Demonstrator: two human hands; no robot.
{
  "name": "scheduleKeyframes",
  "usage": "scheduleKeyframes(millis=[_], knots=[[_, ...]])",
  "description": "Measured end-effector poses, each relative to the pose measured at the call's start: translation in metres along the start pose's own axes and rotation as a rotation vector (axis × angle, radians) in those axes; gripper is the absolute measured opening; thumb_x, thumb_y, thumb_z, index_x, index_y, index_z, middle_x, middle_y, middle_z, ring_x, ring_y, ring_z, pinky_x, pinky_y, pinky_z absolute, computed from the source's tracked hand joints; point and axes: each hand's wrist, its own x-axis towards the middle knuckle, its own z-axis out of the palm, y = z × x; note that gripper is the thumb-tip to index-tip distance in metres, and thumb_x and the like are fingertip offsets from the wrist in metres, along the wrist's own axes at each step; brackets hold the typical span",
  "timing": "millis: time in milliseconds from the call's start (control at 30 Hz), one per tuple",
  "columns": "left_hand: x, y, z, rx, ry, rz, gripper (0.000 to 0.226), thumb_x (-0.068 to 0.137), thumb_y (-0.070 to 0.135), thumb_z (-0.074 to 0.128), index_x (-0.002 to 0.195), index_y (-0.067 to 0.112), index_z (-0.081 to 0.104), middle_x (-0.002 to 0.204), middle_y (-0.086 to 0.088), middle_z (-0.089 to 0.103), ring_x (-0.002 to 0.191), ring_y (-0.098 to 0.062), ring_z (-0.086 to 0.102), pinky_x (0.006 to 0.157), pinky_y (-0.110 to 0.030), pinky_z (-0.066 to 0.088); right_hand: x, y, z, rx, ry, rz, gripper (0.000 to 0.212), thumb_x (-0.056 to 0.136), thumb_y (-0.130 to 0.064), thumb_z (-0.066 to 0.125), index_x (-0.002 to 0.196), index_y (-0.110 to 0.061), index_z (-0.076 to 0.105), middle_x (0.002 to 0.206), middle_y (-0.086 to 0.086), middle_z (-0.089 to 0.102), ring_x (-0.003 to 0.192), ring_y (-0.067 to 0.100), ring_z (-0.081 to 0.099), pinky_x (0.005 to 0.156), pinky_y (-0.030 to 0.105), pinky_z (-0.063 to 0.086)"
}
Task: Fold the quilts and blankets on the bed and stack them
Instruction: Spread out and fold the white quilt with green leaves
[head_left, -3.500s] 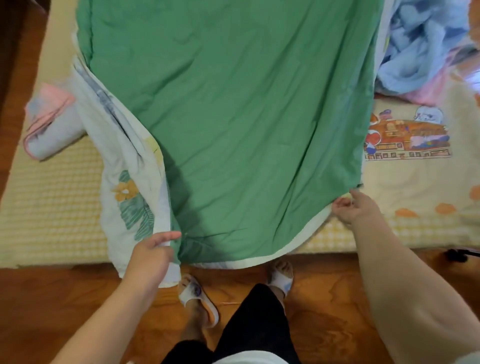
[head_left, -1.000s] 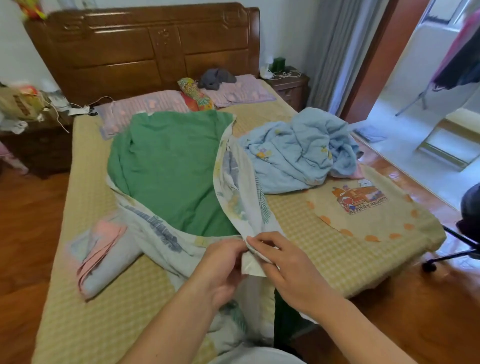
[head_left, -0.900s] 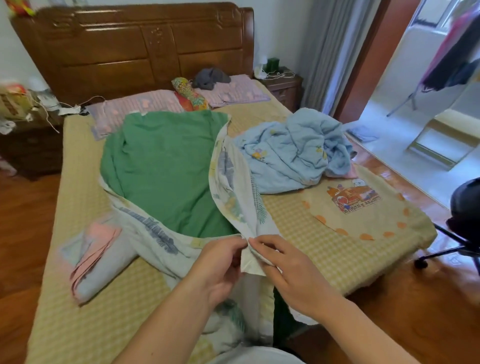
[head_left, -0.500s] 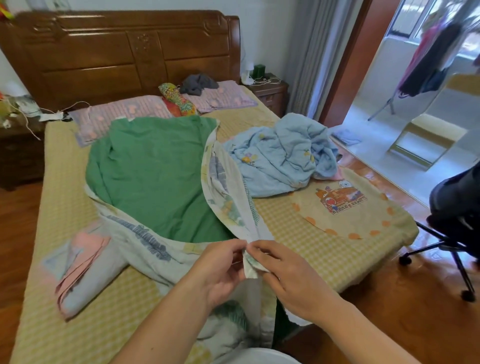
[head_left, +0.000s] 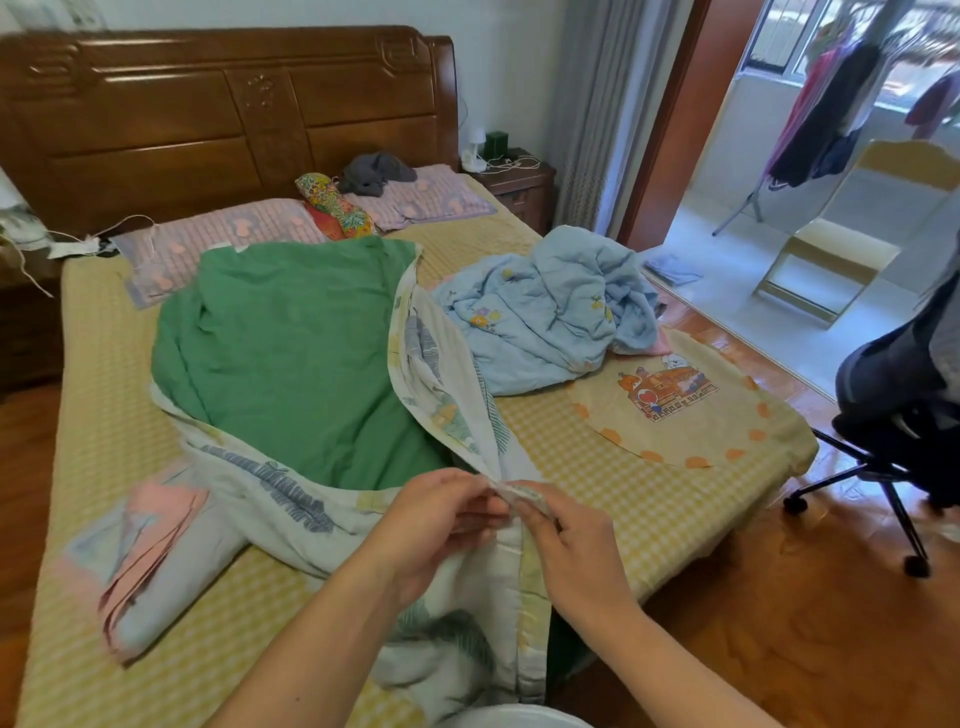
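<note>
Corners of the green-lined, leaf-printed white quilt (head_left: 291, 358), pinched together between left hand (head_left: 441, 525) and right hand (head_left: 576, 545), should be matched edge-to-edge before folding.

person is wearing no sleeves over either forearm | left hand (head_left: 436, 525) and right hand (head_left: 574, 551) are going bare, showing no rings | white garment edge is showing near, bottom centre
</note>
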Motion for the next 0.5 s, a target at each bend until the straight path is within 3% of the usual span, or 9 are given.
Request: scheduleKeyframes(millis=[67,133,200,300,400,467,500], knots=[[0.008,-0.003,-0.006,0.181,0.12,0.206,0.006,0.098,0.013,0.061,0.099,0.015,0.066,0.101,-0.007,0.073,0.09,-0.016,0.068,0.083,-0.027,0.052,0.004,-0.015,-0.005,0.07,0.042,0.091,0.029,0.097,-0.011,0.061,0.097,-0.038,0.07,0.088,-0.028,0.071,0.085,-0.006,0.066,0.074,0.009,0.046],[0.019,-0.001,-0.017,0.487,0.182,0.51,0.018,0.094,0.02,0.065,0.107,0.032,0.059,0.116,0.01,0.063,0.106,0.0,0.059,0.089,-0.014,0.043,0.009,-0.028,-0.016,0.125,0.059,0.121,0.026,0.098,-0.01,0.059,0.094,-0.034,0.07,0.084,-0.028,0.07,0.082,-0.007,0.065,0.07,0.006,0.043],[0.033,0.012,-0.03,0.722,0.019,0.727,0.018,0.09,0.034,0.061,0.107,0.035,0.055,0.134,0.021,0.051,0.129,0.006,0.043,0.103,-0.012,0.032,0.015,-0.039,-0.031,0.169,0.053,0.125,0.023,0.099,-0.01,0.057,0.098,-0.027,0.071,0.088,-0.023,0.072,0.085,-0.005,0.066,0.071,0.006,0.044],[0.048,0.05,-0.033,0.943,-0.298,0.895,0.022,0.093,0.044,0.055,0.103,0.027,0.063,0.143,0.016,0.051,0.143,-0.005,0.035,0.115,-0.026,0.028,0.031,-0.056,-0.056,0.177,0.094,0.092,0.021,0.099,-0.012,0.056,0.098,-0.024,0.073,0.09,-0.015,0.073,0.086,0.0,0.066,0.072,0.01,0.046],[0.055,0.093,-0.017,1.035,-0.463,0.986,0.035,0.094,0.05,0.054,0.108,0.022,0.069,0.139,0.01,0.057,0.137,-0.009,0.044,0.113,-0.034,0.035,0.046,-0.074,-0.077,0.139,0.137,0.031,0.02,0.098,-0.013,0.057,0.092,-0.024,0.073,0.087,-0.013,0.073,0.082,0.0,0.065,0.069,0.009,0.045],[0.06,0.116,-0.006,1.111,-0.551,0.969,0.033,0.093,0.056,0.054,0.107,0.03,0.068,0.126,0.01,0.062,0.123,-0.009,0.054,0.106,-0.036,0.041,0.052,-0.088,-0.088,0.14,0.132,-0.008,0.021,0.095,-0.019,0.056,0.09,-0.03,0.073,0.086,-0.018,0.073,0.083,-0.004,0.065,0.07,0.008,0.044],[0.062,0.129,0.0,1.146,-0.604,0.926,0.025,0.093,0.059,0.054,0.096,0.038,0.067,0.112,0.012,0.063,0.109,-0.008,0.058,0.098,-0.038,0.045,0.055,-0.094,-0.094,0.133,0.15,-0.013,0.023,0.092,-0.024,0.055,0.086,-0.036,0.073,0.086,-0.021,0.072,0.083,-0.005,0.065,0.071,0.007,0.045]])
